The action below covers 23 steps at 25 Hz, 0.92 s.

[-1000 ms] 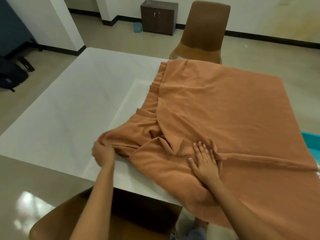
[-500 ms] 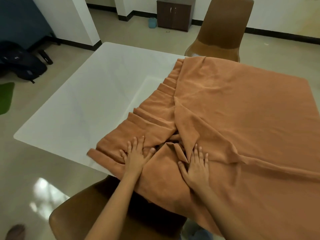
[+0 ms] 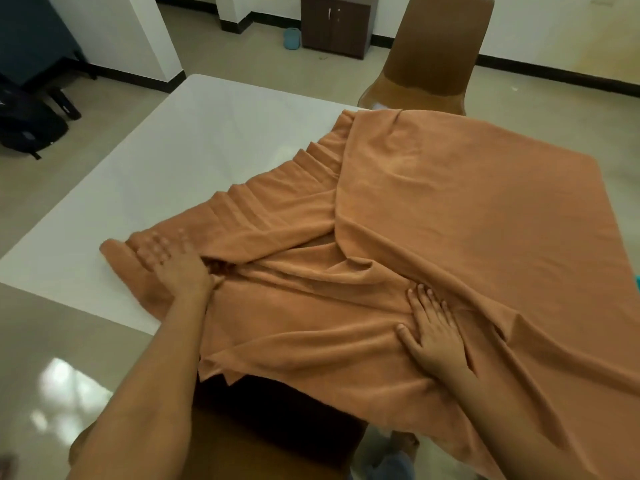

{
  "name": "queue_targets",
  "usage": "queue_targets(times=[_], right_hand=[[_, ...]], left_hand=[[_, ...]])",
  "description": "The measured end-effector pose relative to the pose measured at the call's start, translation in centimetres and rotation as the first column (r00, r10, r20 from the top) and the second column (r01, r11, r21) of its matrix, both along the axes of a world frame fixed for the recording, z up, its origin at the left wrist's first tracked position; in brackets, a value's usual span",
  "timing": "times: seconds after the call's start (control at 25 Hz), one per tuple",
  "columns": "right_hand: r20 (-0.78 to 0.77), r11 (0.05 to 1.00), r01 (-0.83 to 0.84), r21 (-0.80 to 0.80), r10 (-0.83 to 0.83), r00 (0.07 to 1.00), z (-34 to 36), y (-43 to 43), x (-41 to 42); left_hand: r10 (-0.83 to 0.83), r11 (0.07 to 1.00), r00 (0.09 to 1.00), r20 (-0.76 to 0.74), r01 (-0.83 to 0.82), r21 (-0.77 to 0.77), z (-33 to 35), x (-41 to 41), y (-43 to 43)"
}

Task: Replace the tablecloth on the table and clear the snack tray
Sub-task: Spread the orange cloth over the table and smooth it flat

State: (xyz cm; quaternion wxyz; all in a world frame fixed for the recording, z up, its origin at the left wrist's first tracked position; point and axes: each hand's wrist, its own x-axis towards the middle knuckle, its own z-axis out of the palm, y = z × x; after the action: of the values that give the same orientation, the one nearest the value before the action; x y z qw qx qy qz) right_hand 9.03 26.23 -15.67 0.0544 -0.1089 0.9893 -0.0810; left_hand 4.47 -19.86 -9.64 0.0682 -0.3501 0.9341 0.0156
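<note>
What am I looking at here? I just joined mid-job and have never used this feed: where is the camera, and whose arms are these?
There is no machine: a person is working with bare hands, and the single camera sits on their head, looking forward and down. The left hand is blurred, lying on the bunched edge of an orange tablecloth; whether it grips is unclear. The right hand presses flat on the cloth, fingers straight. The cloth covers the right part of a white table; the left part is bare. A brown chair stands at the far side, a dark cabinet behind it.
</note>
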Motion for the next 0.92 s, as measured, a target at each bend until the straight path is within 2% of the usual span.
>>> queue_targets(times=[0.08, 0.12, 0.16, 0.24, 0.36, 0.48, 0.56, 0.6, 0.68, 0.72, 0.76, 0.8, 0.84, 0.92], right_hand=[[-0.002, 1.000, 0.028, 0.012, -0.028, 1.000, 0.0, -0.5, 0.3], [-0.016, 0.999, 0.049, 0.005, -0.049, 0.999, 0.1, -1.1, 0.5], [-0.039, 0.998, 0.057, -0.013, -0.057, 0.998, 0.4, -2.2, 0.9], [-0.079, 0.997, 0.001, -0.071, -0.006, 0.997, 0.8, -5.3, 1.7], [-0.059, 0.980, -0.159, -0.122, 0.153, 0.986, 0.6, -10.1, 3.3], [-0.023, 0.957, -0.281, -0.077, 0.280, 0.960, -0.2, -10.7, 5.3], [-0.030, 0.938, -0.336, -0.084, 0.335, 0.942, -0.1, -9.9, 6.6], [-0.059, 0.933, -0.345, -0.099, 0.340, 0.938, 0.2, -9.5, 7.0], [-0.162, 0.942, -0.301, -0.150, 0.277, 0.947, 1.4, -9.9, 6.2], [-0.210, 0.945, -0.262, -0.197, 0.221, 0.952, 2.0, -11.0, 5.1], [-0.238, 0.944, -0.226, -0.241, 0.168, 0.957, 2.5, -12.5, 3.6], [-0.235, 0.943, -0.203, -0.262, 0.142, 0.962, 2.8, -14.2, 2.1], [-0.204, 0.946, -0.201, -0.252, 0.152, 0.967, 2.9, -16.0, 0.6], [-0.097, 0.955, -0.243, -0.173, 0.229, 0.969, 1.8, -18.8, -1.3]], left_hand=[[-0.105, 0.989, 0.931, -0.350, 0.136, 0.065, 1.4, -0.4, 3.7], [-0.210, 0.969, 0.879, -0.428, 0.244, 0.026, 1.2, -0.1, 6.2], [-0.309, 0.941, 0.852, -0.422, 0.340, -0.003, 0.1, 0.7, 8.6], [-0.390, 0.890, 0.860, -0.329, 0.443, 0.104, -2.0, 3.2, 12.6], [-0.380, 0.887, 0.914, -0.145, 0.404, 0.224, -5.5, 5.9, 13.0], [-0.321, 0.913, 0.938, -0.129, 0.343, 0.222, -5.3, 6.0, 9.7], [-0.289, 0.921, 0.926, -0.243, 0.338, 0.195, -4.0, 6.0, 7.6], [-0.264, 0.925, 0.891, -0.369, 0.343, 0.167, -2.9, 6.0, 6.8], [-0.239, 0.937, 0.747, -0.620, 0.345, 0.053, -1.0, 5.6, 5.3], [-0.248, 0.949, 0.706, -0.664, 0.316, -0.018, -0.6, 5.1, 4.4], [-0.265, 0.953, 0.722, -0.639, 0.298, -0.058, -0.7, 4.5, 3.4], [-0.284, 0.950, 0.781, -0.556, 0.306, -0.055, -1.2, 3.8, 2.6], [-0.313, 0.940, 0.843, -0.437, 0.341, -0.017, -1.8, 3.2, 2.1], [-0.336, 0.919, 0.909, -0.247, 0.374, 0.127, -3.4, 2.5, 1.4]])
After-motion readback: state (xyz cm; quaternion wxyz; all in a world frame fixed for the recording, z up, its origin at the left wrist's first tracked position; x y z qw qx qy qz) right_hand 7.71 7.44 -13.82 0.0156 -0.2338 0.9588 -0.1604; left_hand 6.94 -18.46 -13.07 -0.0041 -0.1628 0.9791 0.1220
